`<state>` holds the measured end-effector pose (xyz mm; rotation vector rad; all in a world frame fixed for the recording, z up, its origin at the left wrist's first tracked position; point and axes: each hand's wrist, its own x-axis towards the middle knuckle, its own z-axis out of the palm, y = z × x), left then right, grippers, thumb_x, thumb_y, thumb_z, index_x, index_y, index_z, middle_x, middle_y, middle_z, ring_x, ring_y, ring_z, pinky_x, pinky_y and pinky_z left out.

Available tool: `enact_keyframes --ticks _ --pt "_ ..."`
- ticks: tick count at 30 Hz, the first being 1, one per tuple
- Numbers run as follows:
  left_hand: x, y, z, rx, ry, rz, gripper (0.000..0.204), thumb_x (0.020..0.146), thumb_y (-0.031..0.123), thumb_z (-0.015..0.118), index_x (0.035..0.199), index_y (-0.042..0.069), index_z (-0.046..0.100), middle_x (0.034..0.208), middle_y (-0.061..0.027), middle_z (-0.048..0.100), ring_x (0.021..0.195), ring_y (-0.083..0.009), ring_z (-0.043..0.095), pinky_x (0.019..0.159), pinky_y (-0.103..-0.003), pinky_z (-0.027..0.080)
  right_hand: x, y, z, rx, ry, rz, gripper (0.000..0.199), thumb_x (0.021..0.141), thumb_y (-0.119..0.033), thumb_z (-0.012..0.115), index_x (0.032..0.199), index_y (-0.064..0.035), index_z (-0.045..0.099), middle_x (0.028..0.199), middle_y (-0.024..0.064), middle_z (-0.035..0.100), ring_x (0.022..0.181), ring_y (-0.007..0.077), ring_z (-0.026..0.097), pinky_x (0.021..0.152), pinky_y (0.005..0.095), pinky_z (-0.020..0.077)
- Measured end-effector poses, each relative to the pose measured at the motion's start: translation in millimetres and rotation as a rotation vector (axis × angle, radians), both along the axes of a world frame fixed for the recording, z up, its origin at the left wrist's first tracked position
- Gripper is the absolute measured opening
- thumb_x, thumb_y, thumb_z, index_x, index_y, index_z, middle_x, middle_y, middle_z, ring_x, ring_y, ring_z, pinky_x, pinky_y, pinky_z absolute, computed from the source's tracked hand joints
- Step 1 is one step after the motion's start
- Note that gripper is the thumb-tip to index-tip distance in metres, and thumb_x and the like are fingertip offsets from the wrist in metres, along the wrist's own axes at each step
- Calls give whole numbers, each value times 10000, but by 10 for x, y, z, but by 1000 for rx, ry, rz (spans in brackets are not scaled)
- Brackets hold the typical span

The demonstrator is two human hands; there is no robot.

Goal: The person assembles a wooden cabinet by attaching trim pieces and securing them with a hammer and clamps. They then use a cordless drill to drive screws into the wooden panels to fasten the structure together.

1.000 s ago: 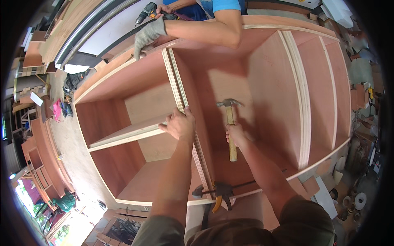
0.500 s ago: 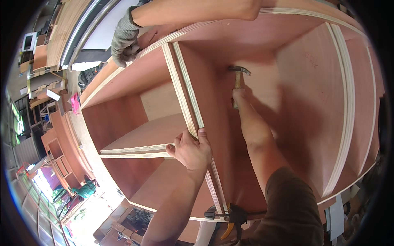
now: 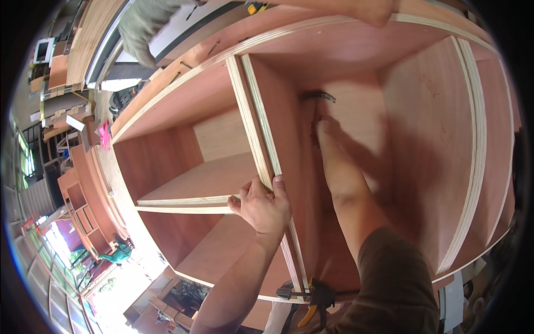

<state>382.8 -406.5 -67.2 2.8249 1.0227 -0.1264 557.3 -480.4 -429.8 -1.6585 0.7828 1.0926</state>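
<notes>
A large plywood cabinet (image 3: 439,111) lies open toward me. My left hand (image 3: 262,206) grips the front edge of its double upright divider (image 3: 251,117), beside a horizontal shelf (image 3: 206,181). My right hand (image 3: 322,131) reaches deep into the right compartment and is shut on the handle of a hammer (image 3: 319,97), whose head is against the divider's inner face near the back panel. A bar clamp (image 3: 311,295) pinches the divider at the cabinet's near edge.
Another person's gloved hand (image 3: 142,30) and a bare arm (image 3: 356,8) rest on the cabinet's far edge. Stacked boards and smaller wooden units (image 3: 83,206) stand at the left. Tools and clutter lie at the lower right (image 3: 473,300).
My head has moved closer and to the left. My right hand carried the hammer from the middle of the compartment deeper toward the back. My left hand stayed on the divider edge.
</notes>
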Motion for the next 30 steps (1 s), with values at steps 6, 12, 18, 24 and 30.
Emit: enact_keyframes --ticks 6,12,18,24,30 --pt "146 0 49 -23 112 25 390 898 433 564 990 62 643 752 -131 616 907 -326 591 1036 -587 251 -139 -504 77 49 -78 51 299 919 -150 545 1200 -47 548 710 99 582 531 226 598 457 419 491" --pt "98 -7 20 -23 113 73 368 889 440 564 859 78 618 677 -67 619 904 -293 602 1032 -591 247 -1409 -1313 595 -132 94 80 373 900 -156 573 1257 -51 542 769 119 606 609 257 633 506 424 515" --pt "172 -26 22 -2 119 50 382 883 465 580 816 91 613 645 -29 628 916 -274 603 1039 -595 239 -2710 -1883 618 -272 213 14 367 902 -155 572 1253 -53 544 772 119 605 609 259 631 503 425 514" --pt "145 -23 19 -10 98 68 386 882 472 585 837 90 621 637 -29 620 935 -274 596 1045 -596 233 -3459 -1577 498 -298 247 20 361 903 -154 572 1249 -54 547 775 119 605 610 262 629 499 427 512" --pt "139 -21 33 -39 106 66 381 895 471 572 854 96 627 633 -25 615 936 -268 590 1042 -593 232 -3673 -1551 472 -313 245 33 355 904 -152 572 1245 -55 549 778 118 605 610 264 627 496 428 511"
